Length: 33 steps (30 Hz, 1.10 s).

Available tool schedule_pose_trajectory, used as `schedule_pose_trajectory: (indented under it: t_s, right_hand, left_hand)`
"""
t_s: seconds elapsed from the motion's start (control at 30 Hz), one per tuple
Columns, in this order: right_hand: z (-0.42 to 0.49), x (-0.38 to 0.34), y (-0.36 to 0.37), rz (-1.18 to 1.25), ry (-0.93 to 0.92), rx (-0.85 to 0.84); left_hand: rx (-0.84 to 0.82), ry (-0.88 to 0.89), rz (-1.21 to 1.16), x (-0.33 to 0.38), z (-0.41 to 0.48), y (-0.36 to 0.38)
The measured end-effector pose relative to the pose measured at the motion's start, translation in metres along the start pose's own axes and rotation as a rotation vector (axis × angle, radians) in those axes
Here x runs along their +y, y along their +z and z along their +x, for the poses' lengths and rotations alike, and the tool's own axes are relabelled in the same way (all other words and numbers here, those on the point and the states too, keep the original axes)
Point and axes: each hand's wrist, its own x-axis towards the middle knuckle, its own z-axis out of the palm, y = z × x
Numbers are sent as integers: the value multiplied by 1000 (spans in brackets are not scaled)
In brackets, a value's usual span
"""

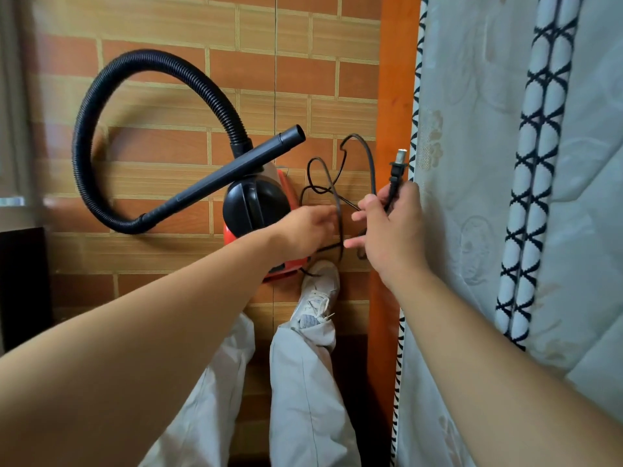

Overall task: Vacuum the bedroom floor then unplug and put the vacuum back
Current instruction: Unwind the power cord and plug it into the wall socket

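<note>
**Both hands on the vacuum's cord, plug free in the air**

Head view: The right hand [394, 227] holds the thin black power cord [372, 156] just below its black plug [395, 175]. The thumb and first finger are pressed together on the cord, and the other fingers point loosely to the left, a little apart. The plug stands upright above this hand with its metal pins on top, close to the edge of the mattress. The pins are blurred and I cannot count them.

The left hand [310, 230] is just beside the right one. Its fingers are bent around one strand of the same cord, though this part is a little blurred. Between and above the two hands the cord hangs in several loose loops.

The small red vacuum cleaner [256, 205] with a black rounded top stands on the brick-pattern woven floor mat [161, 146], just behind the left hand. I count one black ribbed hose [101, 92], which curves in a wide arc, and one straight black plastic tube [236, 170], which lies across the top of the vacuum.

One white lace-up shoe [318, 291] shows, touching the red body. To the right is one pale quilted mattress [472, 163] on an orange wooden bed frame [392, 96].
</note>
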Motion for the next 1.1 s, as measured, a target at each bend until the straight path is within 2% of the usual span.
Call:
schedule_pose_trajectory:
  t_s: [0.1,0.17,0.23,0.33,0.4,0.57,0.87,1.1]
  right_hand:
    - [9,-12,4,75,27,-24]
    - [15,-21,3,71,22,-23]
    - [20,-32,-1,49,-1,-11]
    - [21,-50,-9,17,-33,2]
    - [17,-66,-16,7,-55,12]
    - [-5,-123,-47,-6,-121,43]
    - [-55,-258,-129,54,-269,89]
    - [-118,-358,-198,17,-345,60]
  left_hand:
    - [-305,-26,340,12,2,11]
    - [-366,-27,386,13,2,19]
    - [-256,4,298,12,-1,23]
    - [94,124,255,7,-6,14]
    - [195,171,223,9,-15,2]
    - [274,252,230,55,-47,-28]
    - [358,363,278,193,-114,-77]
    - [449,492,304,279,-220,-108]
